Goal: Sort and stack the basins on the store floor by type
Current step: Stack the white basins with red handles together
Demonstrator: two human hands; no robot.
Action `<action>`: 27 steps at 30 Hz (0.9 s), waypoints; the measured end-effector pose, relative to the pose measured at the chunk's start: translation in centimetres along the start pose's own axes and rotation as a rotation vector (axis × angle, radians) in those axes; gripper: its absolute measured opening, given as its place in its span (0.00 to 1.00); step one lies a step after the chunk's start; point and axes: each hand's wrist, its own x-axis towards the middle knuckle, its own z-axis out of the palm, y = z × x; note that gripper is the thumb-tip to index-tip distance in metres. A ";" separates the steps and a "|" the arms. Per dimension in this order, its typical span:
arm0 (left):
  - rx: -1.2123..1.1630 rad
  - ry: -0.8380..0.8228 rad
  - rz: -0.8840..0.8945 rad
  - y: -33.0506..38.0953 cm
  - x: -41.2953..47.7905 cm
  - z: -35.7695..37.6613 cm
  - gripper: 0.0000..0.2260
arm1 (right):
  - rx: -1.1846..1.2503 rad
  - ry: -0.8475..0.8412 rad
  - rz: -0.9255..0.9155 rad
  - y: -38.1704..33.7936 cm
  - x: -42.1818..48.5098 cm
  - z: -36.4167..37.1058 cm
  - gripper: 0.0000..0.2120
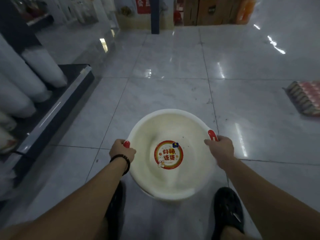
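Note:
A round white basin [174, 127] with red handle grips and a red round sticker on its bottom is held above the floor, in the lower middle of the head view. My left hand [122, 150] grips its left red handle. My right hand [220, 148] grips its right red handle. A second white rim shows just under the basin's near edge, so it looks nested on another basin [149, 194]; how many lie beneath is hidden.
Glossy grey floor tiles [173, 66] stretch ahead. A dark low shelf [57, 103] with white rolls [34, 73] runs along the left. A striped red mat or pack [306, 97] lies on the floor at right. Cardboard boxes [207, 11] and a blue post [155, 14] stand at the back. My black shoes [228, 205] are below.

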 end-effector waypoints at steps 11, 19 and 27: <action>0.191 -0.026 0.015 -8.1 2.4 7.3 0.14 | -0.129 -0.044 0.110 4.6 3.7 5.3 0.17; 0.259 -0.030 0.040 -9.7 3.9 9.9 0.15 | -0.231 -0.061 0.120 7.3 2.7 7.0 0.26; 0.320 -0.085 0.056 -10.0 5.5 11.0 0.16 | -0.276 -0.068 0.075 8.3 2.5 6.0 0.22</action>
